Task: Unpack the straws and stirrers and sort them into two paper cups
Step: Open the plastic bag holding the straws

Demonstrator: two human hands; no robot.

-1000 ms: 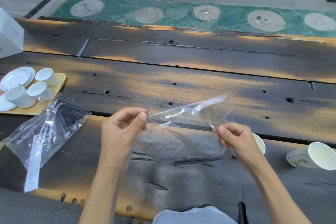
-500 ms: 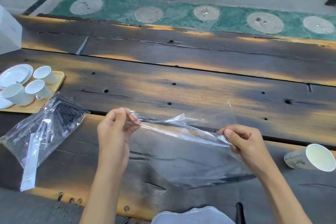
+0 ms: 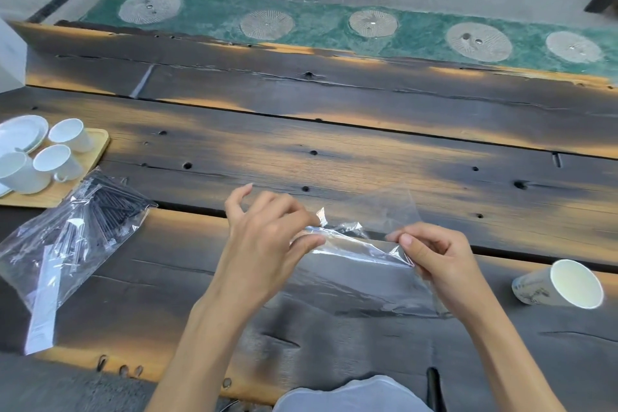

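A clear plastic bag point(image 3: 361, 274) hangs between my two hands just above the dark wooden table point(image 3: 334, 157). My left hand point(image 3: 267, 241) pinches its top edge at the left with thumb and forefinger, the other fingers spread. My right hand point(image 3: 434, 254) pinches the same edge at the right. A few thin black sticks point(image 3: 371, 312) lie at the bag's bottom. A second clear bag point(image 3: 73, 244), full of black sticks and bearing a white label, lies on the table at the left. One paper cup point(image 3: 561, 284) lies on its side at the right.
A wooden tray point(image 3: 97, 147) with white ceramic cups point(image 3: 57, 160) and saucers point(image 3: 20, 134) sits at the far left. A white box corner point(image 3: 11, 60) shows at the left edge. Beyond the table lie a green floor strip and wooden furniture legs.
My hands have moved closer together along the bag's top edge, and my left hand's fingers have spread. The bag has dropped lower and now hides the second paper cup seen earlier.
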